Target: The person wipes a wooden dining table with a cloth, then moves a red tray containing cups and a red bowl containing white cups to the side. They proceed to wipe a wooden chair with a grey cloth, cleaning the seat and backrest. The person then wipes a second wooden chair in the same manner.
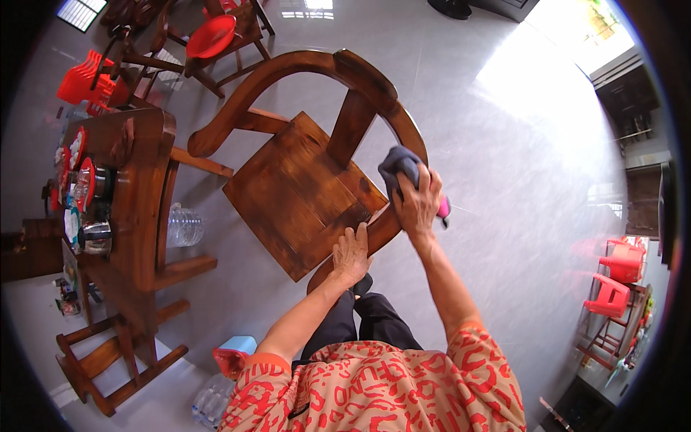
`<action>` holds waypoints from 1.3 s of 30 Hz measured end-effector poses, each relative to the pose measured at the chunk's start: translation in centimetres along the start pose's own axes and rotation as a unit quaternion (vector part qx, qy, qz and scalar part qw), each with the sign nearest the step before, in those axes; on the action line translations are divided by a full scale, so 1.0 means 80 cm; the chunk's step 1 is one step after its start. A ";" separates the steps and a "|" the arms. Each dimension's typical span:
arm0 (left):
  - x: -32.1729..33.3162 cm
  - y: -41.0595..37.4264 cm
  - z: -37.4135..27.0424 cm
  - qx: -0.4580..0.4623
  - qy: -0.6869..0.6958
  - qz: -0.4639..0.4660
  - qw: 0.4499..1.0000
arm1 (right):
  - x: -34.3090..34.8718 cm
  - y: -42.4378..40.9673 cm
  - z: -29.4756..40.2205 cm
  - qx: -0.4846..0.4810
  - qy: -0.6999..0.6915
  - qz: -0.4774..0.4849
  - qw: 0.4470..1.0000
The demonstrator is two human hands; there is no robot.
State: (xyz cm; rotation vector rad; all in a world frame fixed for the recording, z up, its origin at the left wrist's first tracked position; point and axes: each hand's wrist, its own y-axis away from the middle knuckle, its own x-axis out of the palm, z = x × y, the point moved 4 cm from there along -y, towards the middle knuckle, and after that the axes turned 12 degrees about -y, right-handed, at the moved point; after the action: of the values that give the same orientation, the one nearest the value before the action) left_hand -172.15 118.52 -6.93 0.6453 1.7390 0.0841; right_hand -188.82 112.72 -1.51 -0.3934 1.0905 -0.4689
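Note:
A dark wooden armchair (302,183) with a curved backrest rail stands before me, its plank seat facing up. My right hand (418,202) grips a grey cloth (400,164) and presses it against the outer side of the curved rail (408,127). Lower down, my left hand (352,252) rests on the near armrest (380,235) with its fingers over the wood; whether they grip it is hard to tell. Something pink and black (444,209) shows just beyond my right hand, partly hidden by it.
A wooden table (137,189) bearing kettles and red trays stands at left, a large water bottle (185,225) beside it. Wooden chairs (237,38) and a red basin (211,36) are behind. Red plastic stools (607,296) stand far right. Bottles (213,397) lie near my left.

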 end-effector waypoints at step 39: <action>-0.001 0.014 -0.005 -0.065 -0.015 -0.128 0.990 | 0.109 -0.179 -0.137 0.366 -0.603 0.274 0.654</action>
State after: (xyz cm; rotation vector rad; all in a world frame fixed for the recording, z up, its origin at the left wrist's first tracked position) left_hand -172.06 119.56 -6.29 0.3232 1.7565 0.0094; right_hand -197.85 95.17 -5.01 0.3725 -0.3739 0.0043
